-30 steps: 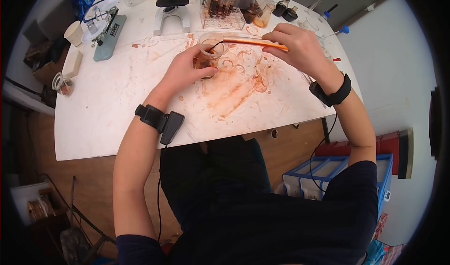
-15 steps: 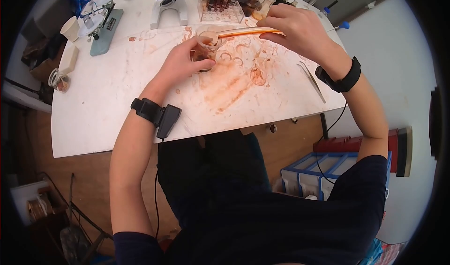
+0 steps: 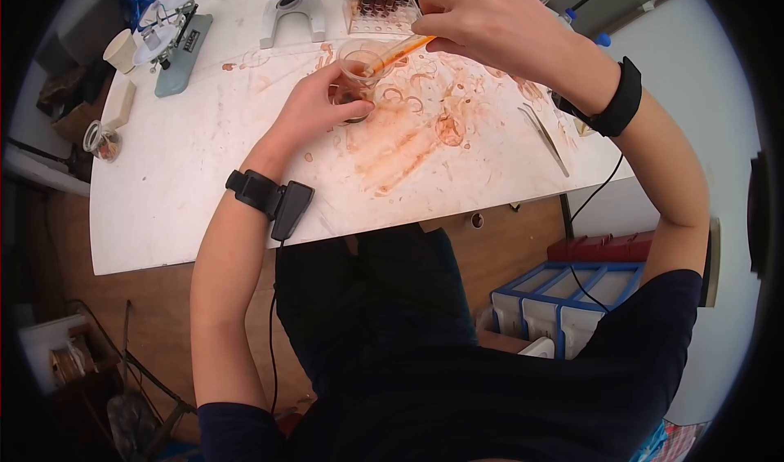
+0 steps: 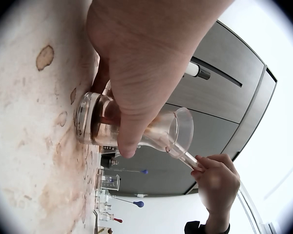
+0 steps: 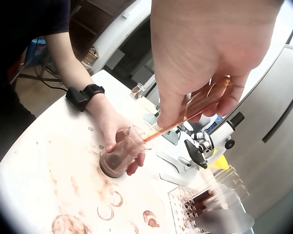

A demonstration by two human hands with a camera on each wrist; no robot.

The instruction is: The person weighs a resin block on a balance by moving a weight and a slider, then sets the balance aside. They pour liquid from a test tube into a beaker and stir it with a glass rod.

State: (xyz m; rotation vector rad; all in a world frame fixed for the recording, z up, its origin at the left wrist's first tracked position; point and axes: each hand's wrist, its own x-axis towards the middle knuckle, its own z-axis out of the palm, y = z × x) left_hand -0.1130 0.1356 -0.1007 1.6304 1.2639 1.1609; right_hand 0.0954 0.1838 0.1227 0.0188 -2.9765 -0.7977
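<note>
My left hand (image 3: pixel 314 104) grips the lower part of a clear glass vessel (image 4: pixel 183 129) with a flared mouth and a thick base, upright on the stained white table (image 3: pixel 196 184). Some dark brown liquid shows low in it. Above and to the right, my right hand (image 3: pixel 494 25) holds a test tube (image 3: pixel 408 49) between thumb and fingers. Orange-brown liquid runs along the tube, which slopes down to the left, its mouth at the vessel's rim. The tube's upper end lies under the palm in the right wrist view.
A microscope (image 3: pixel 292 17) and a clear rack (image 3: pixel 381 24) of dark-filled test tubes stand behind the hands. At left are a balance (image 3: pixel 184 58), a paper cup (image 3: pixel 122 51), a white block (image 3: pixel 120 102) and a small jar (image 3: pixel 101 141). Tweezers (image 3: pixel 545 140) lie at right.
My right hand has risen and tipped the test tube from nearly level to a steeper slope, its mouth lower over the vessel. My left hand keeps its hold on the vessel.
</note>
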